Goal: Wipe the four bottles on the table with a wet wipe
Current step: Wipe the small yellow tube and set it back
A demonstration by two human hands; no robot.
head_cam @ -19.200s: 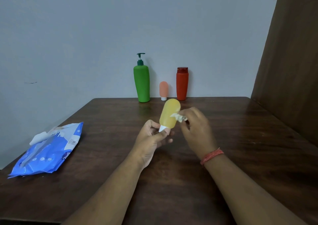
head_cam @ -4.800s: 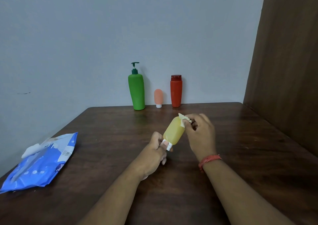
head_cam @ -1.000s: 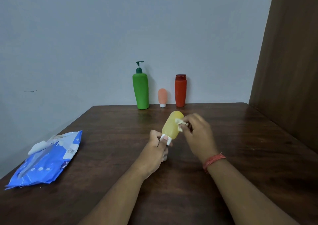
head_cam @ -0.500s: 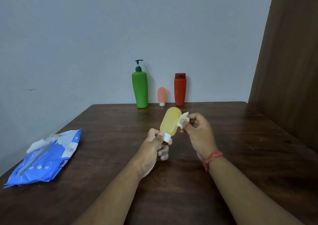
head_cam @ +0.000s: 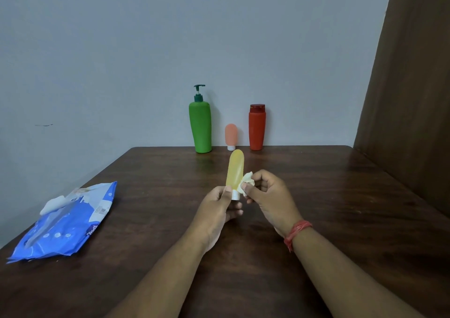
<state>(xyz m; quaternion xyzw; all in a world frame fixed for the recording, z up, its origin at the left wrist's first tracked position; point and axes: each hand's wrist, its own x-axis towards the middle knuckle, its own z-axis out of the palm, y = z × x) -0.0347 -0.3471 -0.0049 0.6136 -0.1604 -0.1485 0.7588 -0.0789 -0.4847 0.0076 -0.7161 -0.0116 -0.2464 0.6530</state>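
Observation:
A small yellow bottle [head_cam: 235, 169] stands nearly upright above the table's middle, white cap down. My left hand [head_cam: 217, 214] pinches it at the cap end. My right hand [head_cam: 269, 197] pinches a crumpled white wet wipe [head_cam: 247, 185] against the bottle's lower right side, just above the cap. At the back edge by the wall stand a green pump bottle [head_cam: 200, 125], a small peach bottle [head_cam: 230, 136] on its white cap, and a red bottle [head_cam: 257, 126].
A blue pack of wet wipes [head_cam: 65, 222] lies at the left edge of the dark wooden table [head_cam: 341, 196], a white wipe sticking out of its top. A brown wooden panel [head_cam: 411, 98] rises along the right side.
The yellow bottle has turned from a rightward tilt to nearly upright. My right hand has slid the wipe down its side from near the top to just above the cap.

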